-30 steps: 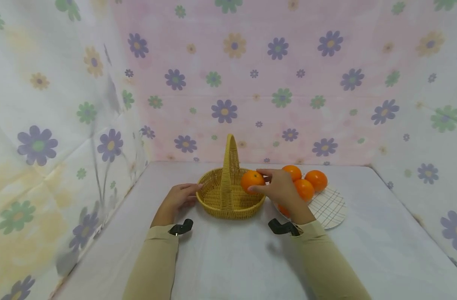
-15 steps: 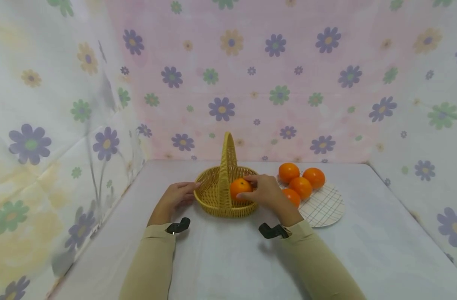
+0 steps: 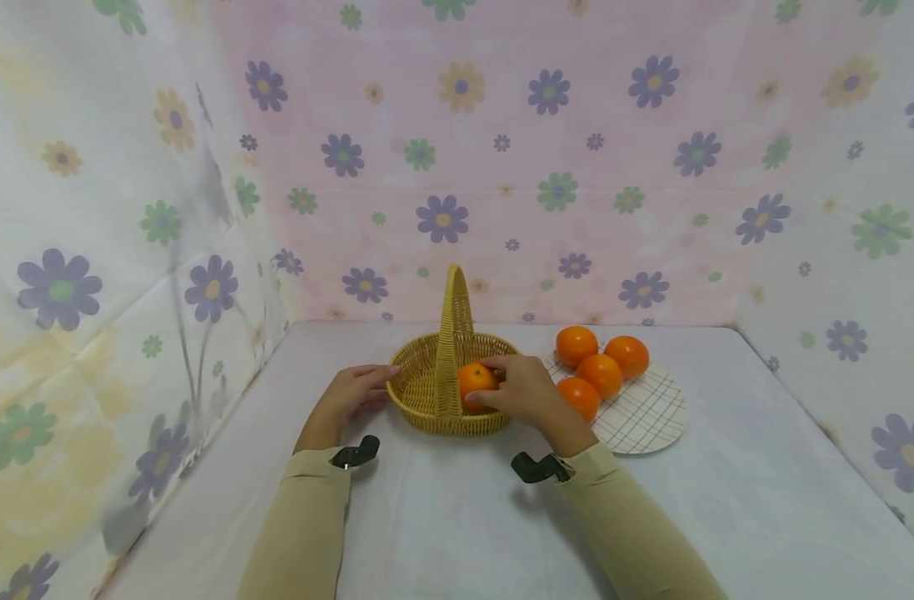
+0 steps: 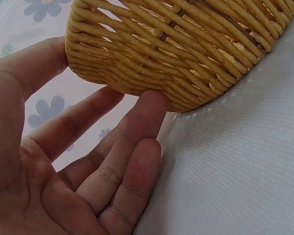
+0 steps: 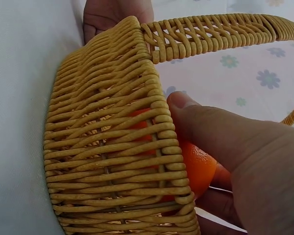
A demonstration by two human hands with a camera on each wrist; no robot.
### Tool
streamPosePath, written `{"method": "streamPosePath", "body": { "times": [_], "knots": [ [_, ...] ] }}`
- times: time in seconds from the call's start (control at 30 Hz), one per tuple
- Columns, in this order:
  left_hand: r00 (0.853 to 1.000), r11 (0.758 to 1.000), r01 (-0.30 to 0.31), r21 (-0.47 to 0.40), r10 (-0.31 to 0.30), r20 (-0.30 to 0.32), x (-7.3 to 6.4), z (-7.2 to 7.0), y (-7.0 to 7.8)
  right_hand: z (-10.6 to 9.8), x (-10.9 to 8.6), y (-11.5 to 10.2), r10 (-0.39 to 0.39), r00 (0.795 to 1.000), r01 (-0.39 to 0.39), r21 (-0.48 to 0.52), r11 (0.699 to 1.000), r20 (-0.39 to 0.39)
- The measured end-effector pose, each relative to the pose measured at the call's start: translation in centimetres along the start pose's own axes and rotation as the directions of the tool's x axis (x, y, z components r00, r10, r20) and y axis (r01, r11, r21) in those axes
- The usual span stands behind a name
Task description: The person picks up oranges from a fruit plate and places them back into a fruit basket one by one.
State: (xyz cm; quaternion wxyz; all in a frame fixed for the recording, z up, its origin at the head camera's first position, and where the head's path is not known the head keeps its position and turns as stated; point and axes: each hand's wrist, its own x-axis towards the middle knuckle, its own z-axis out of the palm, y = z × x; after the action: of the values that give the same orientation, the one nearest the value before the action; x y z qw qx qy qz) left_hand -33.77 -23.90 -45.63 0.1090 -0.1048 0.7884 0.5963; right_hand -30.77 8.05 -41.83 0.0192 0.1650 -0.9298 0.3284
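Observation:
A yellow wicker basket (image 3: 451, 426) with a tall arched handle stands upright on the table. My left hand (image 3: 357, 390) is at its left side, fingertips touching the wicker wall, fingers loosely extended in the left wrist view. Inside the basket, right of the handle, is an orange (image 3: 476, 383), which my right hand (image 3: 527, 390) holds between thumb and fingers. Through the weave in the right wrist view the same orange (image 5: 198, 166) shows low in the basket, its lower part behind the wall.
Right of the basket lies a round, pale plate (image 3: 647, 421) with a checked pattern. Several oranges (image 3: 601, 377) are grouped on its left part. Flower-printed cloth walls (image 3: 501, 192) enclose the back and sides of the white-covered table (image 3: 442, 517).
My right hand has moved left and down with the orange, from above the basket's right rim to inside it. My left hand stays at the basket's left side.

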Motion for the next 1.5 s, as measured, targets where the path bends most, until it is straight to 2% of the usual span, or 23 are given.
{"method": "streamPosePath", "body": {
  "times": [0.5,0.83,1.33,1.5],
  "knots": [
    [1.0,1.0,-0.008,-0.02,0.008,0.016,0.57,-0.16,-0.37,0.68,0.23,0.25,-0.04,0.999,0.041,-0.037,0.998,0.021],
    [1.0,0.999,-0.015,-0.032,0.016,0.024,0.51,-0.13,-0.4,0.76,0.16,0.23,-0.054,0.999,0.054,-0.044,0.998,0.006],
    [1.0,1.0,-0.013,-0.012,0.013,0.018,0.72,-0.19,-0.33,-0.07,-0.03,0.24,-0.036,0.996,0.038,-0.024,0.999,0.079],
    [1.0,1.0,-0.005,-0.03,0.006,0.016,0.72,-0.08,-0.37,-0.13,-0.02,0.37,-0.045,0.995,0.048,-0.025,0.999,0.088]
  ]
}}
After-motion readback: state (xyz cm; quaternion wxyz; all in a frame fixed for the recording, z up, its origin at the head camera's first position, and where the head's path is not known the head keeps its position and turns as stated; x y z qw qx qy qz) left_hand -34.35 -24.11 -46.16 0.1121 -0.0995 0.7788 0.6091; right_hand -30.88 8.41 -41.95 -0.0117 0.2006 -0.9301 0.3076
